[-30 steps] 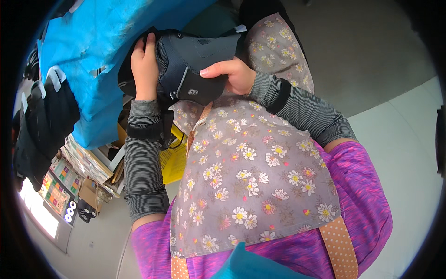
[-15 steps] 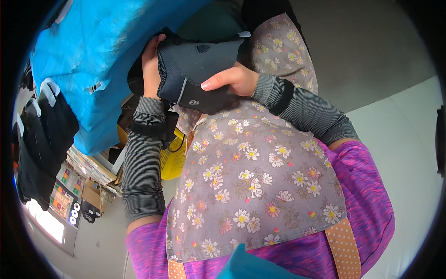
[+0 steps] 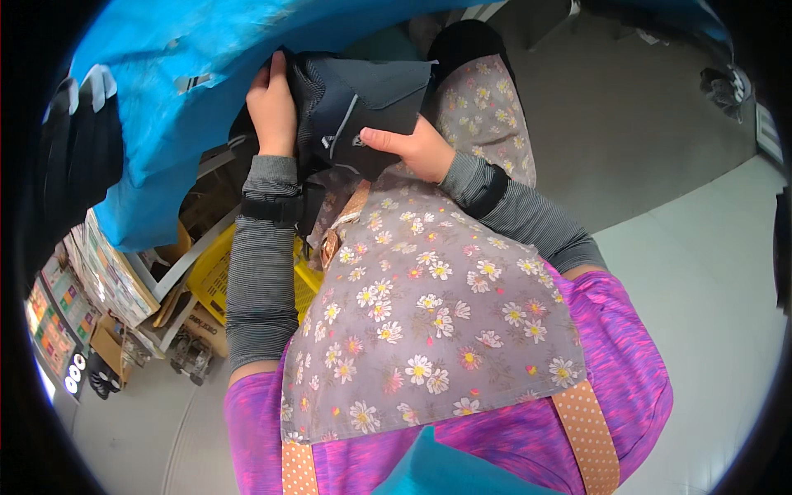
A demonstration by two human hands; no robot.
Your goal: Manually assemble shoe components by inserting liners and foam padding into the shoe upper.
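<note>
A dark navy and black fabric piece, with a light grey stripe and a small pale mark, is held above my lap; its exact kind cannot be made out. My left hand grips its left side, the fingers reaching over the far edge and partly hidden. On the near right side, my right hand presses its thumb flat on top, while the other fingers are hidden underneath. Beyond the piece lies a blue cover over a work surface.
Several black fabric pieces with white tabs hang at the cover's left edge. Below stand a yellow plastic basket and stacked papers or cardboard. A flowered apron covers my lap. Grey floor spreads to the right.
The fabric piece has been turned and tilted, so its stripe and pale mark sit differently. My left hand now lies farther over its edge. The whole view has shifted, showing more of the basket.
</note>
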